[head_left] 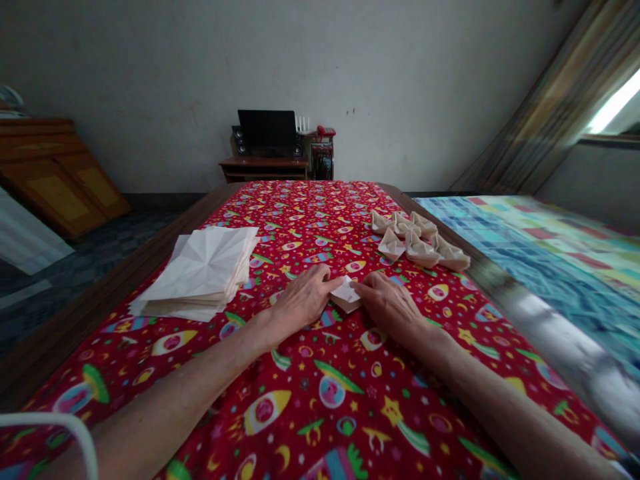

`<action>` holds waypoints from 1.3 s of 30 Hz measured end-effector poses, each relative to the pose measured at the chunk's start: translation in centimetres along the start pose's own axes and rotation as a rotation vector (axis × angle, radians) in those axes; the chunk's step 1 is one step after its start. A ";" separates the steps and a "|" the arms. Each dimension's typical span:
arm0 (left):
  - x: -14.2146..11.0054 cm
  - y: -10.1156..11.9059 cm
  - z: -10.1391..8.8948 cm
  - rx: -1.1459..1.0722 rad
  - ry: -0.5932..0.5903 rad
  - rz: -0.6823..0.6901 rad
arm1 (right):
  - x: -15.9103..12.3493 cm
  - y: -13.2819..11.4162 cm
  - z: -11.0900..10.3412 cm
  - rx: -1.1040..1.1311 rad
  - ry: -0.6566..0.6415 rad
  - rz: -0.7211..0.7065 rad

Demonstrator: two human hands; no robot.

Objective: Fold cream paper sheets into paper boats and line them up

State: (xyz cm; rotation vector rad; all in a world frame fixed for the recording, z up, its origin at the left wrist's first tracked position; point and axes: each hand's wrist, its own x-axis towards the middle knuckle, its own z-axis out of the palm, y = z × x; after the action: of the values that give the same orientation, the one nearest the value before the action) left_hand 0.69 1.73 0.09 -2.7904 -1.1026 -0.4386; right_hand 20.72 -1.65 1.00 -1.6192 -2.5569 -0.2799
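Ahead, in the head view, your left hand (306, 293) and right hand (390, 303) pinch opposite sides of a small folded white paper piece (346, 293) on the red rocket-patterned cloth (320, 400). Left of that piece lies a stack of creased white paper sheets (203, 270); beyond and right of it, a cluster of cream folded-paper shapes (417, 240). Behind it, past the cloth, stands a black flat monitor (268, 130).
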 end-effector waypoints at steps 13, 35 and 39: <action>2.0 -0.5 -0.3 0.122 -0.173 0.081 | 0.4 0.0 0.3 -0.021 -0.051 -0.035; -0.5 -0.5 1.0 -0.119 0.101 0.143 | -2.5 1.0 2.2 0.275 0.369 -0.205; -0.5 -0.4 0.7 -0.139 0.099 0.131 | -2.6 0.3 1.9 0.292 0.326 -0.210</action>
State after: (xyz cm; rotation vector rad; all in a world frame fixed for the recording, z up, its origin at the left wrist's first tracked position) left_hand 0.25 1.81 -0.75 -2.9008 -0.8956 -0.6543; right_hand 22.12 -3.44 -1.26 -1.1067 -2.3815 -0.1596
